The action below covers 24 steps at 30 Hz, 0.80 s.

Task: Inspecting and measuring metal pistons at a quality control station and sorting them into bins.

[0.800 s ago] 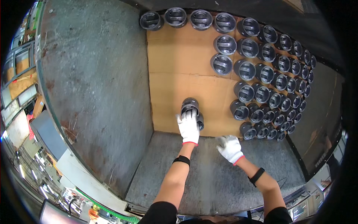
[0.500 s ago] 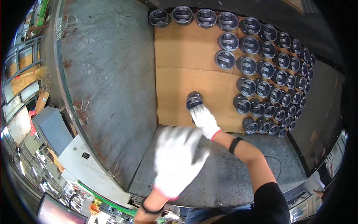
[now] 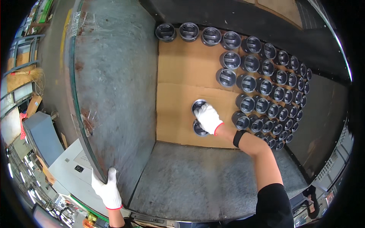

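Note:
My right hand (image 3: 208, 119), in a white knitted glove, has its fingers closed on the near rim of a dark grey cylindrical part (image 3: 198, 104) on the cardboard sheet. Just below it, a second such part (image 3: 199, 129) is partly covered by that hand. Over at the lower left, my gloved left hand (image 3: 108, 189) clasps the top edge of the bin's grey side wall (image 3: 118, 83), its thumb on the inner face. Several more cylindrical parts (image 3: 249, 82), each with a bar across its round top, stand in rows on the right.
Brown cardboard (image 3: 190, 64) lines the bin floor, with a bare grey metal strip (image 3: 182, 178) at the near side. A dark wall (image 3: 213, 15) closes the far side. Outside on the left are a blue-grey box (image 3: 43, 133) and a white cabinet (image 3: 72, 167).
My left hand has swung from the middle down and left onto the side wall's edge. My right hand stays at the upper cylindrical part; the view has shifted slightly.

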{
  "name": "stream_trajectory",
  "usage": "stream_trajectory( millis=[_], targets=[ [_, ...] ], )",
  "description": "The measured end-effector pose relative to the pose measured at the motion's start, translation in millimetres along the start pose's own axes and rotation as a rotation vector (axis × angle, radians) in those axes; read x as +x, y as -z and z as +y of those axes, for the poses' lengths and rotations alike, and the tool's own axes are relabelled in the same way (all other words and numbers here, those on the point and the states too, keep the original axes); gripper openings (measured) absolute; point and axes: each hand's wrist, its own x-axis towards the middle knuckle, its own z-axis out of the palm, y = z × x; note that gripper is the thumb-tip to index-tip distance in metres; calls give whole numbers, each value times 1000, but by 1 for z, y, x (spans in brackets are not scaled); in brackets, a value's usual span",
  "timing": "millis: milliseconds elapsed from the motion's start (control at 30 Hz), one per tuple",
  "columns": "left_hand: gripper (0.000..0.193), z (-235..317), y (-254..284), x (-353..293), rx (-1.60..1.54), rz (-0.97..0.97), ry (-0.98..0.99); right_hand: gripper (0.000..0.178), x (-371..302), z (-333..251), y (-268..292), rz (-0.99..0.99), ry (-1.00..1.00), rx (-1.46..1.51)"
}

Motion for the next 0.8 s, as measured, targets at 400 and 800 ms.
stream_trajectory(
  millis=[400, 800],
  targets=[
    [48, -1, -1, -1, 87, 59, 25, 27, 130, 105, 74, 187, -255, -291],
    [44, 9, 1, -2, -1, 17, 71, 45, 114, 99, 84, 347, -240, -288]
  ],
)
